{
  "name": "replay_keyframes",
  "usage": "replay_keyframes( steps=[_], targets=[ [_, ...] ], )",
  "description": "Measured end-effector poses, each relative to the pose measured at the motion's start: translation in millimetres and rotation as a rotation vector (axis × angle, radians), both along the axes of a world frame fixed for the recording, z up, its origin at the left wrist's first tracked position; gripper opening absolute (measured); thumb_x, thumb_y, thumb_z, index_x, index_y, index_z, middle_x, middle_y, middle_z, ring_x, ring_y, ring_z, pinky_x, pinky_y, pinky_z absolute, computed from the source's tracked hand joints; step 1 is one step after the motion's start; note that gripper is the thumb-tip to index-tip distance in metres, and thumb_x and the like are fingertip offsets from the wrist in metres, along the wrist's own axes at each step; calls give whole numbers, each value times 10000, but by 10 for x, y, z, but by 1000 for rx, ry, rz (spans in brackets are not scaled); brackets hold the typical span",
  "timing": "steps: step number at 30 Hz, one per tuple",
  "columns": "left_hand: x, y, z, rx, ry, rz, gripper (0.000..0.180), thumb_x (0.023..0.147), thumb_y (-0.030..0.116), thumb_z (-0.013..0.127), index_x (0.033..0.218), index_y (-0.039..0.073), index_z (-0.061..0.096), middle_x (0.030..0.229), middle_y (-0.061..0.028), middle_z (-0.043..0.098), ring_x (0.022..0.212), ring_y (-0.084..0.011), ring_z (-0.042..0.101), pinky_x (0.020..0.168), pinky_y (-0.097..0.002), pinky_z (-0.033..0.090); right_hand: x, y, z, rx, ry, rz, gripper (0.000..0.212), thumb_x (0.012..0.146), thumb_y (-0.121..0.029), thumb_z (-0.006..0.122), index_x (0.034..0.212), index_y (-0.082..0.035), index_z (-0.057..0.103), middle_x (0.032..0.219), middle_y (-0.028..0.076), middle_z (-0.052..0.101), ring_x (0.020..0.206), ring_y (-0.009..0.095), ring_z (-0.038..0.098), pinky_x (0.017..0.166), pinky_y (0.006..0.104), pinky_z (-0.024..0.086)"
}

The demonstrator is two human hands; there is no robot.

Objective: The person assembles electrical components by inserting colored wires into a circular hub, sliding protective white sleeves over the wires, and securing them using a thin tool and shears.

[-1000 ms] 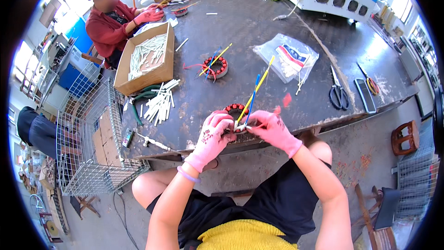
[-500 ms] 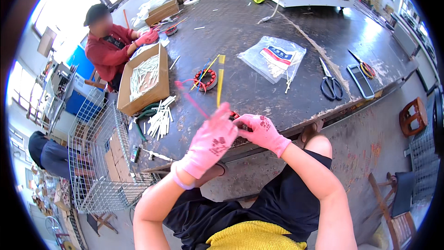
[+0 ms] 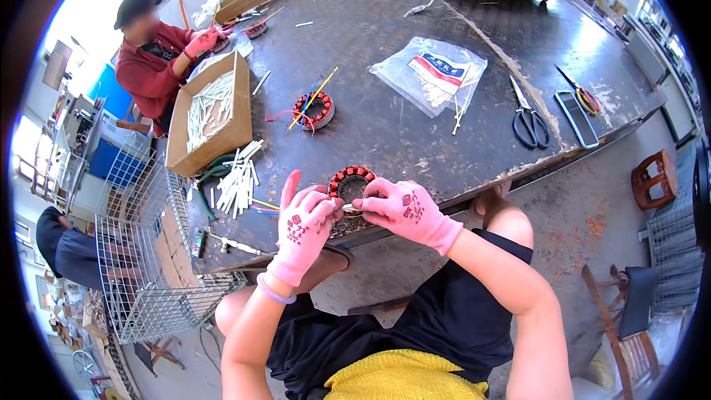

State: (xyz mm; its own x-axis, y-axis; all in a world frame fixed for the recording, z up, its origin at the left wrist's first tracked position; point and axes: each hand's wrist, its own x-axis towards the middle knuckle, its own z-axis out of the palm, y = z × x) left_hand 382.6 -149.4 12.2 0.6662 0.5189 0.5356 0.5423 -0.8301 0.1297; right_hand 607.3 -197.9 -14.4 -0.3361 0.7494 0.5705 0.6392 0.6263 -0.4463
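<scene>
In pink printed gloves, my left hand (image 3: 302,227) and my right hand (image 3: 406,212) meet at the near table edge. Their fingertips pinch a small white tube (image 3: 349,208) between them; one left finger points up. Just beyond lies a ring-shaped motor stator (image 3: 351,172) with red windings, its near side partly covered by my fingers. Thin yellow, blue and red wires (image 3: 264,206) stick out to the left behind my left hand. A second stator (image 3: 315,111) with red windings and coloured leads lies farther off on the table.
Left of my hands are a pile of white tubes (image 3: 238,181) and a cardboard box (image 3: 241,107) of more. A plastic bag (image 3: 426,78), scissors (image 3: 527,122) and a phone (image 3: 576,120) lie to the right. A co-worker (image 3: 152,67) sits far left; a wire cart (image 3: 148,274) stands nearby.
My left hand has moved left and down, baring the near stator. The long yellow strip and red wire raised near it are gone from there; coloured wires now extend left. The view has shifted slightly.
</scene>
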Motion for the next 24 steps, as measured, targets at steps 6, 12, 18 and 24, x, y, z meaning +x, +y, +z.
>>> replay_keyframes(
  steps=[6, 12, 18, 24],
  targets=[
    [89, -39, 121, 16, 135, -15, 320, 722, 101, 751, 1028, 96, 658, 1126, -54, 636, 1180, -268, 580, 1147, -549, 338, -6, 21, 30, -33, -97, -26, 172, 845, -231, 706, 981, -140, 654, 948, 32, 600, 750, 244, 662, 626, 379, 527],
    [118, 40, -129, -51, 72, -77, 339, 726, 73, 735, 1053, 64, 647, 1141, -72, 652, 1237, -284, 563, 1138, -502, 373, -61, 33, 72, -28, -77, -6, 147, 864, -221, 673, 952, -120, 612, 952, 42, 596, 777, 251, 668, 652, 393, 531],
    [189, 10, -219, -3, -23, -57, 288, 725, 40, 724, 991, 64, 616, 1049, -67, 640, 1216, -309, 569, 1127, -533, 370, 361, 89, 124, -156, 131, -87, 156, 881, -236, 686, 1001, -137, 699, 1039, 53, 659, 867, 223, 685, 745, 329, 561],
    [216, -150, -329, 33, -65, 55, 302, 721, 33, 734, 991, 79, 607, 1015, -75, 628, 1202, -316, 574, 1118, -540, 373, 1559, 350, 147, -5, -501, -592, 84, 889, -239, 654, 934, -184, 699, 981, 25, 654, 929, 217, 655, 794, 371, 514]
  ],
)
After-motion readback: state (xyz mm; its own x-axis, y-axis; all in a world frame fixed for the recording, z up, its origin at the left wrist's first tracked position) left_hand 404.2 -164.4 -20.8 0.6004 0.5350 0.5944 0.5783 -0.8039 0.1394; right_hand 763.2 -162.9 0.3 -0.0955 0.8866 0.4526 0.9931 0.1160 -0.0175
